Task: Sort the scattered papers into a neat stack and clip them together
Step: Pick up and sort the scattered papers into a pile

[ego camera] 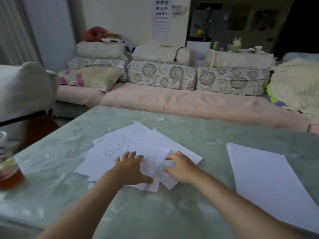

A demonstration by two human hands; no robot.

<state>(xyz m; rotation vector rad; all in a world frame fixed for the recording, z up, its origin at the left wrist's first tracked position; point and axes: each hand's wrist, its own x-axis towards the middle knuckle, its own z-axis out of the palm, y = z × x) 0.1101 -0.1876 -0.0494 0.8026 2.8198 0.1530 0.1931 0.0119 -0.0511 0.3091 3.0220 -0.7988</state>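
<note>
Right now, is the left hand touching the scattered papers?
Touching. The head view shows the left hand lying flat, palm down, directly on the scattered papers.

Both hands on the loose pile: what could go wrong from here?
1. The left hand presses flat on the scattered papers while the right hand seems to pinch one sheet; pulling it could crease or tear it.
2. The jar of amber liquid sits by the left edge of the table; a wide sweep could tip it.
3. No clip is in view; clipping may stall.
</note>
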